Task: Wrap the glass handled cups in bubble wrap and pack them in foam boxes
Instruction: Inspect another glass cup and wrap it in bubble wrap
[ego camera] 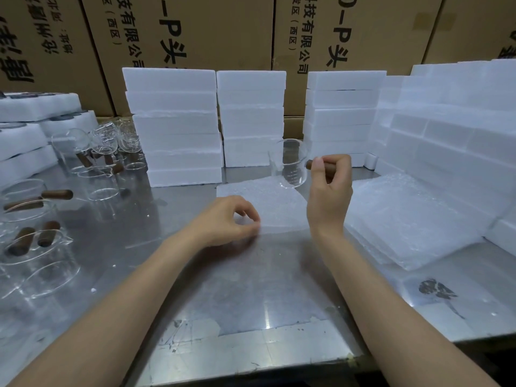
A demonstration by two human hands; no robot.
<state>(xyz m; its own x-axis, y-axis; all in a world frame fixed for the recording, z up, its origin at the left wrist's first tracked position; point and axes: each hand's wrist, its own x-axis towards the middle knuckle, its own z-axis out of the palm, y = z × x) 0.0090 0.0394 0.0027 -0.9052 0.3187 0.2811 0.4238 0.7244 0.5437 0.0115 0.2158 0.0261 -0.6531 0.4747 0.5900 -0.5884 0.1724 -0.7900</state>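
Bare forearms reach over the tabletop (251, 289): the left hand (229, 222) pinches the bubble wrap sheet (268, 202) mid-tabletop, while the right hand (329, 185) holds its grip closed on the wooden handle (309, 164), the safest hold for the light, brittle, slippery glass cup (289, 163) above.

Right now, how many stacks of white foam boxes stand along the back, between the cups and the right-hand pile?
3: left stack, middle stack, right stack, beside the big foam pile. More may hide behind.

2 bare forearms are seen, uncovered up to the lower frame edge; no sleeve is shown within view. The left hand (227, 220) and the right hand (329, 188) are ungloved, and short, unpainted nails are seen on the visible fingertips.
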